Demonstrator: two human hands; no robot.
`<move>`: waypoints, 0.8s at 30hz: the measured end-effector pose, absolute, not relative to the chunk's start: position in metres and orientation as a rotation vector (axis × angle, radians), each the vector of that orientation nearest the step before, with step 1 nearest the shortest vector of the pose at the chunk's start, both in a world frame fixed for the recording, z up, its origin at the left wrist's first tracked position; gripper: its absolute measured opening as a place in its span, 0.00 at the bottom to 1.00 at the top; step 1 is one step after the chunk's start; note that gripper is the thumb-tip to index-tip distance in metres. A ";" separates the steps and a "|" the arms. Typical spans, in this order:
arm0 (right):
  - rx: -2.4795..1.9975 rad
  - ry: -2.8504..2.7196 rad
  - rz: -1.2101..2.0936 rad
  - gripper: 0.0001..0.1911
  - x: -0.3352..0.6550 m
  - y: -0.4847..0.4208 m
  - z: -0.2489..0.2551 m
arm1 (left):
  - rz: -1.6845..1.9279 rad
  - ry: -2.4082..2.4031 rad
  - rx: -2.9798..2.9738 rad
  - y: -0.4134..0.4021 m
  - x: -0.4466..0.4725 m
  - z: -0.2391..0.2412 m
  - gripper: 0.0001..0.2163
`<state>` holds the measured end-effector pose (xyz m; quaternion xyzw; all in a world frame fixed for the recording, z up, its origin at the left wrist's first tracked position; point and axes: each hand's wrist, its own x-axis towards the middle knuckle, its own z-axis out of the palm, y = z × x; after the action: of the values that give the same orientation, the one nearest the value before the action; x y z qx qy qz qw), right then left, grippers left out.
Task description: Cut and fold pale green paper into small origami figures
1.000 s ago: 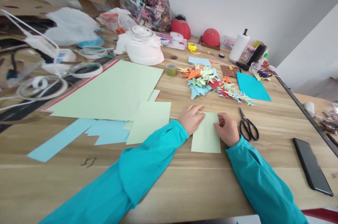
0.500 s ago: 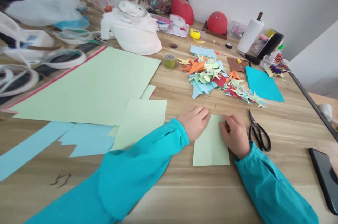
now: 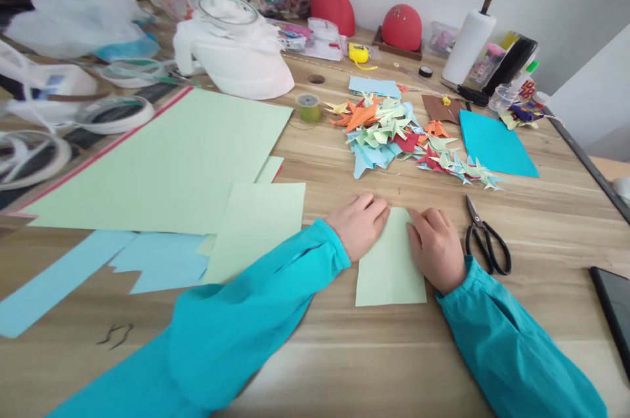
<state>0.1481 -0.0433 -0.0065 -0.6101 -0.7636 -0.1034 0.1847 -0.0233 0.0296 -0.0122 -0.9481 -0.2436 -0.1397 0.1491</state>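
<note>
A small light green sheet of paper [image 3: 391, 273] lies in front of me, with a faint crease near its lower part. My left hand [image 3: 358, 222] rests at its upper left edge, fingers bent together and holding the paper against the table. On the opposite side, my right hand [image 3: 436, 244] pinches the upper right edge between thumb and fingers; its fingertips are partly hidden. Black-handled scissors [image 3: 485, 237] lie just right of my right hand. Beyond both hands is a pile of folded paper shapes [image 3: 378, 132] in orange, green, blue and red.
Left of me lie a cut green sheet [image 3: 263, 214], a large green sheet [image 3: 162, 168] and blue paper pieces [image 3: 167, 260]. A thread spool [image 3: 309, 108], turquoise paper [image 3: 497, 142] and a yellow tape measure [image 3: 358, 52] sit farther back. A phone [image 3: 613, 306] is at right.
The view has shifted slightly. Both hands stay on the small green sheet in nearly the same position, and the sheet's crease looks fainter.
</note>
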 end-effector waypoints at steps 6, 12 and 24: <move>-1.722 -2.157 -0.306 0.14 0.146 -0.043 -0.004 | -0.378 -0.690 -2.742 0.031 -0.025 -0.012 0.13; -1.682 -2.158 -0.295 0.13 0.146 -0.043 -0.005 | -0.392 -0.700 -2.817 0.032 -0.025 -0.011 0.13; -1.423 -2.302 -0.158 0.16 0.151 -0.044 -0.008 | -0.415 -0.774 -2.836 0.030 -0.022 -0.012 0.15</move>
<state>0.1513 -0.0443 -0.0080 -0.5128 -0.8296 -0.0568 0.2134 -0.0215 0.0304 -0.0117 -0.9517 -0.2596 -0.1394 0.0860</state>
